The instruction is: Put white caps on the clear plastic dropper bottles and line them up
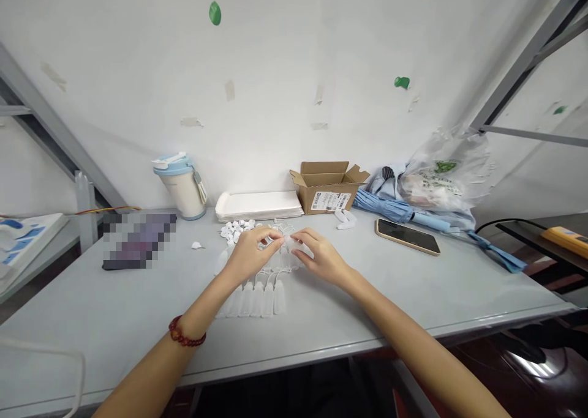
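My left hand [255, 251] is closed in a pinch, thumb and fingertips meeting over the middle of the table; what it pinches is too small to make out. Facing it, almost touching, my right hand [320, 259] has its fingers closed on a translucent plastic tube [297, 245]. Below the hands lies a row of similar flat translucent tubes [257, 300], with thin white loops at their upper ends. More of these pieces are partly hidden under my fingers. Behind my left hand is a heap of small white caps [236, 229], and one loose cap [197, 245] lies to its left.
At the back stand a blue-lidded cup [181, 188], a stack of white trays [260, 205] and an open cardboard box [328, 194]. A phone [408, 237], a folded blue umbrella [383, 207] and a plastic bag [445, 173] are on the right. A blurred-out flat object [140, 240] lies left.
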Available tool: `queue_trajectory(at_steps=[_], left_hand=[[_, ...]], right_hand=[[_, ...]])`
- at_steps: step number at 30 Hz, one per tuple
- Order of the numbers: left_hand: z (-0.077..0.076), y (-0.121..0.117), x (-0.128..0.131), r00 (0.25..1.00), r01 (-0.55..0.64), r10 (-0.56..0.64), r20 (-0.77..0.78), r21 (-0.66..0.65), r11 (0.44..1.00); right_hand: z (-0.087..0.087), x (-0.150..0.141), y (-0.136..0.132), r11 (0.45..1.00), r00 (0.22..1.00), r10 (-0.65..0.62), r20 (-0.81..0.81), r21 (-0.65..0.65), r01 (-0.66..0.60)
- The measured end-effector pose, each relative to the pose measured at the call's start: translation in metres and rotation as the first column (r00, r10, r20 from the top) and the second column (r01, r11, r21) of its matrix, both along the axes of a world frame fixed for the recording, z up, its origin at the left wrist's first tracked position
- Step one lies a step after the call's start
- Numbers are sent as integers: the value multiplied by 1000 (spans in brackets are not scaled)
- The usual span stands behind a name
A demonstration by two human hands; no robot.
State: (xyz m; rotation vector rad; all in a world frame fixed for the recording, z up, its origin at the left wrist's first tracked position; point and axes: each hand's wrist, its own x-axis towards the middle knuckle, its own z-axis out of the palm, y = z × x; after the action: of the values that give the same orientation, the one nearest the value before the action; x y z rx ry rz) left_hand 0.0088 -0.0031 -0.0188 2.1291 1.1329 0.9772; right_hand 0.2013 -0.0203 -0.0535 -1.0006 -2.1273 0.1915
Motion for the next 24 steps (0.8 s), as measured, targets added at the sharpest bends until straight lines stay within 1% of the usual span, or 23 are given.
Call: queue_trajectory(at_steps=[6,13,19,24], left_hand=[[0,0,2,999,-22,23,23,-43,999],[0,-2,4,998,-11,14,59,-54,999],[0,-3,1,999,-3,5,36,-64,998],[1,-4,0,1000,-10,11,23,-45,999]], right_hand=[[-2,-1,0,1000,1000,14,-26,10,-14],[-3,-6,-2,999,992,19,-124,37,-15],[-4,-10,-4,1000,979,-13,-202,-2,13],[-3,-14,-8,998,969,1,-246,-66,-18]])
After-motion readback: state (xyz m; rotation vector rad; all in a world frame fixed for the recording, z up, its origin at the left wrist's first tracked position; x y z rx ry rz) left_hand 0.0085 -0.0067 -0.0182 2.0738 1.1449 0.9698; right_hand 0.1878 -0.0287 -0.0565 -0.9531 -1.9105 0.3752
